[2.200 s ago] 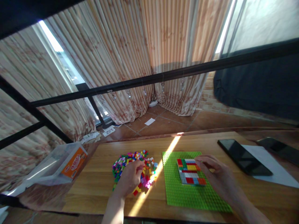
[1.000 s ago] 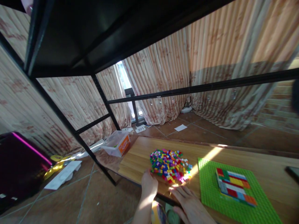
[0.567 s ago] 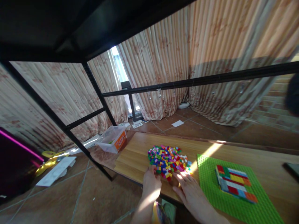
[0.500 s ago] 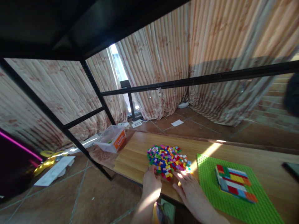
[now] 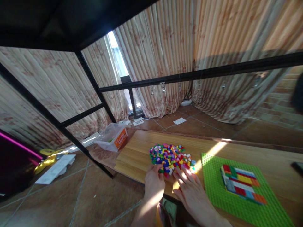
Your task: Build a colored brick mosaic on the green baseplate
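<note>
A heap of small multicoloured toy bricks (image 5: 169, 156) lies on the wooden tabletop. At its near left edge is my left hand (image 5: 154, 181), fingers curved inward against the bricks and thumb a little apart; I see nothing gripped in it. My right hand (image 5: 189, 187) rests palm down at the near right edge, with fingers spread over the closest bricks. To the right, a green studded baseplate (image 5: 213, 189) carries a flat rectangular block of joined bricks (image 5: 242, 184) in red, yellow, white, blue, green and orange.
A clear plastic box (image 5: 110, 142) with an orange label stands beyond the board's left end. Black metal frame bars (image 5: 165, 80) cross behind and at left. A dark flat object (image 5: 297, 168) lies at the right edge. Papers (image 5: 180, 120) lie on the tiled floor.
My right hand has shifted slightly left along the near edge of the heap, and the bricks there sit closer together. The camera view has tilted slightly.
</note>
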`<state>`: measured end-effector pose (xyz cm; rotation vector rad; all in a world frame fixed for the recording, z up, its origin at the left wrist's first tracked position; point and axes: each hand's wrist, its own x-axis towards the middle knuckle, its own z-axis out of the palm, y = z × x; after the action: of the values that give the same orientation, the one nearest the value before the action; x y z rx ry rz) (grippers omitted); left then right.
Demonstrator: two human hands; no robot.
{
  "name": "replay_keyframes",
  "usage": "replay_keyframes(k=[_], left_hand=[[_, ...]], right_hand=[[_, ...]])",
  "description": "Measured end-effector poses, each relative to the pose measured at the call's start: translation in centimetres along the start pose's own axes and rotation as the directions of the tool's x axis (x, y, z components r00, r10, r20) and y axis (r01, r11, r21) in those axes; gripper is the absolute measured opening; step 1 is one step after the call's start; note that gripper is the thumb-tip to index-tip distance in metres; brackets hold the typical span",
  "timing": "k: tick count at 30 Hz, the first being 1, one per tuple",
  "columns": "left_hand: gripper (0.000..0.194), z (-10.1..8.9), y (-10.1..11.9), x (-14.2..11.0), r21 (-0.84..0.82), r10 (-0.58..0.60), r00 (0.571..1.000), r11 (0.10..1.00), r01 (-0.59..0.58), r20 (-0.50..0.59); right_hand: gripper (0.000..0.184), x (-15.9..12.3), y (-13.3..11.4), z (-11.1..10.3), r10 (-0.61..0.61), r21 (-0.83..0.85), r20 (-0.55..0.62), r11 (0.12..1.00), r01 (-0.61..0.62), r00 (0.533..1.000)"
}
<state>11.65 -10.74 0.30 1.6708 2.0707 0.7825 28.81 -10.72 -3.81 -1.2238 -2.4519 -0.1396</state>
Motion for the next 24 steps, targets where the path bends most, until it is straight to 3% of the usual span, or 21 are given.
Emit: replay_keyframes(k=[4,10,19,24], left_hand=[[0.031,0.4,0.5,-0.4,0.037,0.064,0.997,0.997,-0.065,0.033],[0.023,0.9,1.1,-0.4,0.089,0.058,0.997,0.994,-0.062,0.047],[0.015,0.6,0.8,0.2,0.132,0.044,0.999,0.99,-0.043,-0.009],[0.017,0.5,0.2,0.5,0.17,0.039,0.999,0.985,-0.036,-0.015]], right_hand=[[0.046,0.1,0.2,-0.1,0.064,-0.015,-0.019,0.998,-0.064,0.998],[0.043,0.9,-1.2,-0.7,0.07,0.066,0.041,0.995,-0.073,0.997],[0.04,0.6,0.0,-0.7,0.144,0.065,-0.069,0.988,-0.14,0.987],[0.036,1.7,-0.4,-1.0,0.152,0.102,-0.071,0.984,-0.144,0.986]])
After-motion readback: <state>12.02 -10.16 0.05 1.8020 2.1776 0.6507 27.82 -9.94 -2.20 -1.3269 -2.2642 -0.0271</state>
